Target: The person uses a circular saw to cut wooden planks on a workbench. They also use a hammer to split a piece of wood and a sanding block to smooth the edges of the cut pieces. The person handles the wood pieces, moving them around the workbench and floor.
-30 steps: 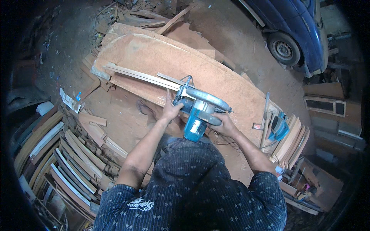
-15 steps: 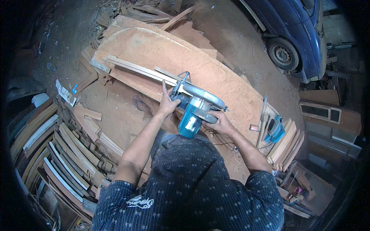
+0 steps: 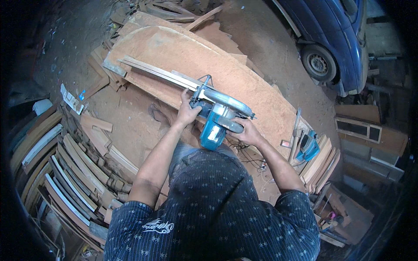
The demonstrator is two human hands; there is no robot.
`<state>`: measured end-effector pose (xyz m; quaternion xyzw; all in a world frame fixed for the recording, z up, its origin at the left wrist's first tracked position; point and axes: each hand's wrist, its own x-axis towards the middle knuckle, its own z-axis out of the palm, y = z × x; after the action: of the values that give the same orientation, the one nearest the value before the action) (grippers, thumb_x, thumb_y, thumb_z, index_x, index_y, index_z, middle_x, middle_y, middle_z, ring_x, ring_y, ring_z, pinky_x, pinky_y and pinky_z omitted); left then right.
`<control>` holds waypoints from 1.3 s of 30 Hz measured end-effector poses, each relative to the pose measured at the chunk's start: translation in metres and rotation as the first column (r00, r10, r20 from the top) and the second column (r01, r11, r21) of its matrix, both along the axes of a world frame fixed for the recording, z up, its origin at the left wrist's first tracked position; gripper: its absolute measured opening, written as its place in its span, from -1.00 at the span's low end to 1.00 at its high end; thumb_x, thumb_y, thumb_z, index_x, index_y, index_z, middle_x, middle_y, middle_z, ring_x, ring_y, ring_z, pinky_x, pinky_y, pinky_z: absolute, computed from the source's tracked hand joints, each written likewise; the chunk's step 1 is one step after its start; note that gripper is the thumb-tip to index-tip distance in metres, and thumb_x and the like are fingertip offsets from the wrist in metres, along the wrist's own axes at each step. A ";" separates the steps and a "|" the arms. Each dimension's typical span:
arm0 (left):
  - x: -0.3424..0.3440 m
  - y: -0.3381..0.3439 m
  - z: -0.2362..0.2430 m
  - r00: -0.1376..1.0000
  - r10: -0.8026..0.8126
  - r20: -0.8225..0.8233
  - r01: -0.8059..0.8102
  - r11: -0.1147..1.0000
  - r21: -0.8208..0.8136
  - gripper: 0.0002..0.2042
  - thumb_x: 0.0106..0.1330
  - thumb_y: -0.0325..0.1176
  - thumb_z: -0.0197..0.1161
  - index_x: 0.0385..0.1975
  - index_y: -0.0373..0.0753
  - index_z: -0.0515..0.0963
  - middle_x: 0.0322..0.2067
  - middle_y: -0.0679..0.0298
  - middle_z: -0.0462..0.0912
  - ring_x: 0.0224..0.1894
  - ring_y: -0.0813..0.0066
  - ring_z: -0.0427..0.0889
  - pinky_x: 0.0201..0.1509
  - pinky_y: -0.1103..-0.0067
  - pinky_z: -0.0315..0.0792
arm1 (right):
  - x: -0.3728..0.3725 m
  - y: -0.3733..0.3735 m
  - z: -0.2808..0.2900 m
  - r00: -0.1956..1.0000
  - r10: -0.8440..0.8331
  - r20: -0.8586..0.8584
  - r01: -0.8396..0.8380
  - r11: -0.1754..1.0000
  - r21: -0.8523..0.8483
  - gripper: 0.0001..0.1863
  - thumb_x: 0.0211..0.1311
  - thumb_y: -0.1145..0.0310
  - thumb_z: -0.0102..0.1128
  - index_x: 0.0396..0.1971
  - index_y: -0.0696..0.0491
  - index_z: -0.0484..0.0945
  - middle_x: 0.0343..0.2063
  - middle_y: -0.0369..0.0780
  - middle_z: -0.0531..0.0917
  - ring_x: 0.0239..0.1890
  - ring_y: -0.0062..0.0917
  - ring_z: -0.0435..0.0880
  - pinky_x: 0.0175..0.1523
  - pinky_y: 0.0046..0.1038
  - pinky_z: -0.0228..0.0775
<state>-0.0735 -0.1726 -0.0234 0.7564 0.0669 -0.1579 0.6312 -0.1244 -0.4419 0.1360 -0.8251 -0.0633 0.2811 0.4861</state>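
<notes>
A circular saw (image 3: 212, 132) with a teal motor body and a grey metal blade guard rests over thin wooden strips (image 3: 163, 77) on a dusty workbench (image 3: 174, 50). My left hand (image 3: 188, 112) grips the saw's front left part, its fingers beside the strips and its thumb on the dark housing. At the saw's rear handle, my right hand (image 3: 246, 132) is closed round the grip. The saw's blade is hidden beneath the guard and base.
A second teal power tool (image 3: 308, 147) lies at the bench's right end, by stacked boards (image 3: 322, 163). Dark cables (image 3: 248, 152) hang near my right forearm. Curved wooden pieces (image 3: 82, 165) are piled at left. A blue car (image 3: 333, 35) stands far right.
The saw has shifted slightly left along the strips, with both hands still on it. My left index finger, stretched out before, is now more bent. The view has tilted a little.
</notes>
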 end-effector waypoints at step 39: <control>0.169 0.346 0.000 0.935 0.054 -0.351 -0.094 0.991 -0.100 -0.70 0.31 -0.35 0.30 -0.04 -0.33 0.51 -0.43 0.31 0.62 -0.61 0.64 0.54 -0.62 0.62 0.43 | 0.189 0.345 -0.019 0.988 0.102 0.117 -0.098 0.994 -0.038 -0.62 0.14 0.31 0.41 -0.06 0.14 0.64 -0.17 0.07 0.72 -0.08 -0.04 0.72 0.02 -0.19 0.53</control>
<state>0.0960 0.1738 -0.0234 0.6761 0.1965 -0.2686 0.6574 0.0643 -0.0972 0.1172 -0.8439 -0.1286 0.2564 0.4533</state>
